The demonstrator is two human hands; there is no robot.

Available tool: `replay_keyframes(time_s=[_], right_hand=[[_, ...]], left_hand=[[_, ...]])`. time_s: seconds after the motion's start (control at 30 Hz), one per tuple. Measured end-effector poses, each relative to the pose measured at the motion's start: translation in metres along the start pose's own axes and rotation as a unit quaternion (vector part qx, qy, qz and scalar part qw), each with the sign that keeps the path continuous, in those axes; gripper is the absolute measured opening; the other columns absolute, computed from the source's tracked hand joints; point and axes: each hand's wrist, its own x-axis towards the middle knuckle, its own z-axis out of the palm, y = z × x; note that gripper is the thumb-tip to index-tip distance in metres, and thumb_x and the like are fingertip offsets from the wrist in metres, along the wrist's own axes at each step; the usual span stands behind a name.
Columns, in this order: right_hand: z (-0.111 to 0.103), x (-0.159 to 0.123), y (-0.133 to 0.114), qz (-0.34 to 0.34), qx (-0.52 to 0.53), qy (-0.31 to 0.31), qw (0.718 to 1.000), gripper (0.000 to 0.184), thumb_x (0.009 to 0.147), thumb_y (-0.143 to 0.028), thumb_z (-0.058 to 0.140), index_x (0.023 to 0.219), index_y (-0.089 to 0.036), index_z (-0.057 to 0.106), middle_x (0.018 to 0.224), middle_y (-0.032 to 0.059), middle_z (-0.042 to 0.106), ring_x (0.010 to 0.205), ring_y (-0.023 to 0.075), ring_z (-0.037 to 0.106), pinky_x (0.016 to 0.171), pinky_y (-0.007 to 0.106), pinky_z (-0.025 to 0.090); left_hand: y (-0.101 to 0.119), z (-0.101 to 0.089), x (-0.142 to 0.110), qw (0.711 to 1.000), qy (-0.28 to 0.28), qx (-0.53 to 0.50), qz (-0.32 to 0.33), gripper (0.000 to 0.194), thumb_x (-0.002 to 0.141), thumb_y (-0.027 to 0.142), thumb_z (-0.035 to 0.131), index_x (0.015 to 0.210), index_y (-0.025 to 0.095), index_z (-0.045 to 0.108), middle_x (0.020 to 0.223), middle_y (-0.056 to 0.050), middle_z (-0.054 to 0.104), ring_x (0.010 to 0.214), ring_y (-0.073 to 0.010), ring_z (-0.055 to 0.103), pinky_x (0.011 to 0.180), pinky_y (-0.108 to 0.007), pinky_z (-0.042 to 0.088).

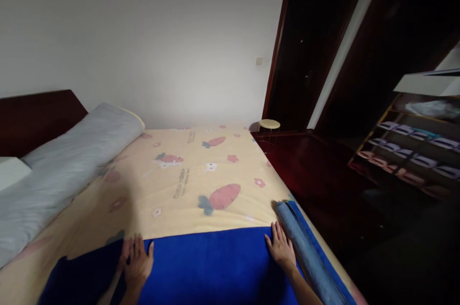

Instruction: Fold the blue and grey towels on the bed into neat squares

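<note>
A deep blue cloth (208, 266) lies spread over the near part of the bed. On its left part rests my left hand (138, 264), fingers stretched toward the cloth's far edge and thumb apart, holding nothing. My right hand (282, 247) lies flat near the cloth's far right corner, fingers spread. Just right of that hand runs a lighter blue, denim-like roll (304, 242), with a strip of deep blue cloth along its outer side. I cannot tell whether the right hand touches the roll. The near edge of the cloth is out of view.
A cream bedsheet (194, 185) with carrot and rabbit prints covers the bed. A grey pillow (82, 147) lies by the dark headboard (39, 111). Beyond the bed's right edge stand a round stool (269, 124), a dark door (316, 51) and a shoe rack (413, 144).
</note>
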Motion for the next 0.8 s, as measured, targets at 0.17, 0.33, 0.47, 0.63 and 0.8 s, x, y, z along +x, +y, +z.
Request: replay_keyframes(time_s=[0.17, 0.33, 0.47, 0.63, 0.8], right_hand=[[0.011, -0.049, -0.116, -0.198, 0.095, -0.046, 0.975, 0.057, 0.096, -0.032, 0.021, 0.150, -0.018, 0.033, 0.156, 0.0070, 0.033, 0.145, 0.0233, 0.026, 0.118, 0.047, 0.019], [0.023, -0.071, -0.162, -0.312, 0.131, -0.150, 0.929, 0.054, 0.097, -0.035, 0.032, 0.150, -0.026, 0.032, 0.156, 0.0030, 0.029, 0.144, 0.0219, 0.028, 0.117, 0.044, 0.026], [0.006, -0.034, -0.074, -0.133, 0.062, -0.083, 0.986, 0.058, 0.096, -0.047, 0.031, 0.148, -0.021, 0.037, 0.156, 0.0075, 0.029, 0.146, 0.0259, 0.023, 0.118, 0.051, 0.021], [-0.006, 0.000, 0.019, -0.046, 0.018, -0.063, 0.997, 0.073, 0.094, -0.058, 0.027, 0.150, -0.012, 0.031, 0.157, 0.0088, 0.025, 0.146, 0.0233, 0.022, 0.118, 0.043, 0.023], [-0.009, 0.006, 0.007, -0.048, 0.017, -0.034, 0.998, 0.074, 0.094, -0.063, 0.027, 0.145, -0.012, 0.042, 0.153, 0.0131, 0.035, 0.142, 0.0283, 0.031, 0.116, 0.048, 0.026]], left_hand=[[0.138, 0.008, -0.081, 0.958, -0.092, -0.038, 0.269, 0.057, 0.094, 0.025, 0.020, 0.151, 0.024, 0.022, 0.159, -0.003, 0.023, 0.148, -0.0201, 0.018, 0.119, -0.050, 0.017], [0.176, 0.031, -0.112, 0.948, -0.163, -0.024, 0.273, 0.057, 0.092, 0.028, 0.025, 0.149, 0.024, 0.026, 0.158, -0.004, 0.025, 0.146, -0.0246, 0.024, 0.118, -0.054, 0.019], [0.105, 0.037, -0.066, 0.980, -0.095, -0.011, 0.173, 0.056, 0.096, 0.038, 0.021, 0.151, 0.026, 0.019, 0.160, -0.003, 0.021, 0.147, -0.0230, 0.020, 0.118, -0.056, 0.016], [0.093, 0.047, -0.040, 0.977, -0.111, -0.035, 0.176, 0.061, 0.093, 0.053, 0.033, 0.150, 0.034, 0.022, 0.159, 0.000, 0.027, 0.148, -0.0250, 0.016, 0.114, -0.054, 0.027], [0.122, 0.044, -0.056, 0.964, -0.121, -0.054, 0.232, 0.064, 0.089, 0.059, 0.037, 0.148, 0.036, 0.025, 0.157, 0.002, 0.030, 0.148, -0.0262, 0.014, 0.113, -0.054, 0.028]])
